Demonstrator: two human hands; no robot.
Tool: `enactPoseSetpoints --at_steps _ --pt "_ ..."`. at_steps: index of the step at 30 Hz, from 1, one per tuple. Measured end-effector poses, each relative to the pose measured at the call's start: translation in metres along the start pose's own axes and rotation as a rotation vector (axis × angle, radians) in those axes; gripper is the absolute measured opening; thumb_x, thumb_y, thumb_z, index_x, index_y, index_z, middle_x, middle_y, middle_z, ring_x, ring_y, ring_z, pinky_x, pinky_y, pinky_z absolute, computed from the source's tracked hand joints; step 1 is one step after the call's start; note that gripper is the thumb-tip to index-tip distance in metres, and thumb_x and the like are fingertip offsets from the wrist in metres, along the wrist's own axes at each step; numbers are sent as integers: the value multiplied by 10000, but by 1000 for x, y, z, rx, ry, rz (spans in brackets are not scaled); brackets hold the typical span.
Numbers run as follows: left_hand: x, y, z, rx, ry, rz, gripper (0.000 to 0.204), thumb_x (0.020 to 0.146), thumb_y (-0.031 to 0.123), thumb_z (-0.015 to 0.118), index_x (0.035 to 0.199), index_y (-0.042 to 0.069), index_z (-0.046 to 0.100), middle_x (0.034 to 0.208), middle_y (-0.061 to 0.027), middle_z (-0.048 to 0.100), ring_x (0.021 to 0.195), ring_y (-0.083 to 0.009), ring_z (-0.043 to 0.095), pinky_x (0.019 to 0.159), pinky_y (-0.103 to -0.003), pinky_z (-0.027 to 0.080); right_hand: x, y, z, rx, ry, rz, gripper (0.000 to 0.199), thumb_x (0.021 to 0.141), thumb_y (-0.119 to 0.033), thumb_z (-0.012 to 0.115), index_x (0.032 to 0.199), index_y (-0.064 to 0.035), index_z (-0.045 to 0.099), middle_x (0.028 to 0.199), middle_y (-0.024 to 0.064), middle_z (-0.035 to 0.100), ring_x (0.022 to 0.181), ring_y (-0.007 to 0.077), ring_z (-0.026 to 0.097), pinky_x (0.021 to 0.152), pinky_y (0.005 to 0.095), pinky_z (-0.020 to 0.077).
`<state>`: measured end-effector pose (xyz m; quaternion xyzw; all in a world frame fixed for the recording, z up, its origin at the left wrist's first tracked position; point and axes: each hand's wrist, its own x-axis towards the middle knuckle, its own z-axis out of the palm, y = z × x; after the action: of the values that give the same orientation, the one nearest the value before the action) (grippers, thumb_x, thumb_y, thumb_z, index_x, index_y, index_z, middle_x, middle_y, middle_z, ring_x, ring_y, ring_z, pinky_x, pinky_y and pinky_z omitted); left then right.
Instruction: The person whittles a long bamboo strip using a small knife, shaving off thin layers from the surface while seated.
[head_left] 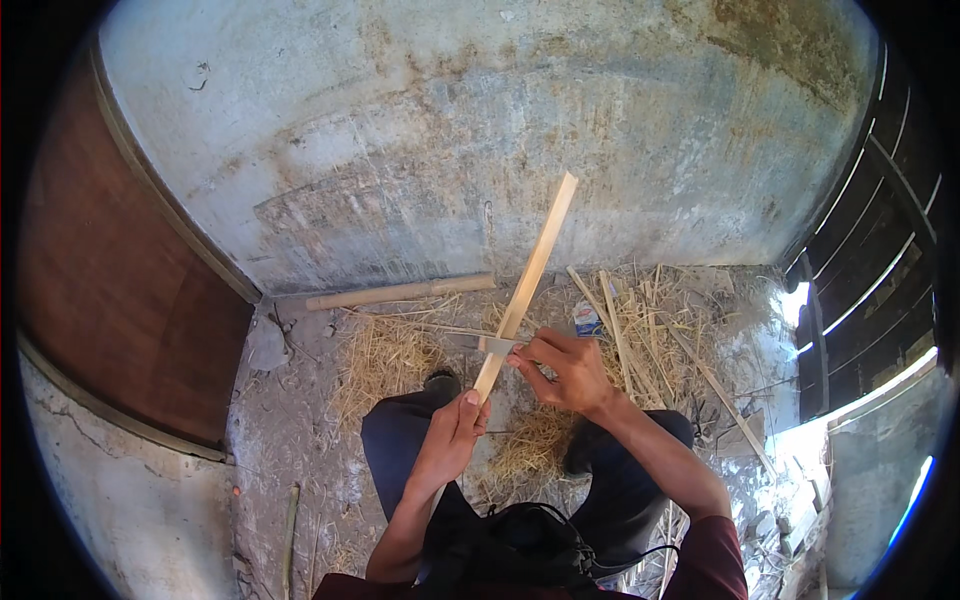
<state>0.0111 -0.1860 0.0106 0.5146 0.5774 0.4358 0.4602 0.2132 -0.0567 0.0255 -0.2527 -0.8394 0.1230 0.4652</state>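
Note:
My left hand (450,437) is closed around the lower end of a long pale split-bamboo strip (538,260), which slants up and away to the right. In my right hand (568,372) is a flat metal blade (500,346), pinched near its right end by thumb and fingers. The blade lies across the strip, a little above my left hand, and touches it. Its other end sticks out to the left of the strip. Whether the blade has a handle is hidden by my right hand.
Shavings (385,365) and several loose strips (622,335) litter the floor before my bent knees. A bamboo pole (400,291) lies along the foot of the stained wall (450,150). A brown door panel (120,270) stands left, dark slats (870,270) right. A small blue-and-white packet (588,320) lies among the strips.

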Motion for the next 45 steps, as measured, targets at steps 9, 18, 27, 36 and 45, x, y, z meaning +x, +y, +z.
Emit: enactPoseSetpoints --at_steps 9,18,27,36,45 --pt "-2 -1 1 33 4 35 471 1212 403 342 1012 58 593 752 36 481 617 -39 404 559 -243 354 0 13 -1 -3 44 -26 118 910 -173 851 962 -105 771 814 41 689 591 263 681 503 392 507" --pt "-4 6 -1 103 21 -8 488 1208 360 350 981 -1 586 759 -76 560 679 -172 545 691 -360 499 4 8 -7 7 36 2 101 914 -164 852 947 -103 780 841 44 720 607 261 695 530 391 531" --pt "-7 8 -4 130 27 1 491 1206 365 353 986 -1 596 748 -83 569 678 -187 556 699 -374 510 11 12 -12 -48 47 21 65 912 -114 836 934 -90 780 824 73 720 625 265 701 530 391 519" --pt "-26 6 -5 181 -10 -43 478 1206 355 348 991 9 599 707 -80 537 664 -193 533 683 -380 491 18 50 -29 -105 174 73 90 927 -100 820 919 -53 743 837 103 732 635 289 686 541 392 506" --pt "-47 -1 -8 191 -6 -11 491 1206 368 346 955 23 590 718 -30 504 637 -130 464 611 -326 420 22 63 -44 -84 223 212 149 942 -119 815 912 -14 713 847 146 744 703 343 714 631 401 543"
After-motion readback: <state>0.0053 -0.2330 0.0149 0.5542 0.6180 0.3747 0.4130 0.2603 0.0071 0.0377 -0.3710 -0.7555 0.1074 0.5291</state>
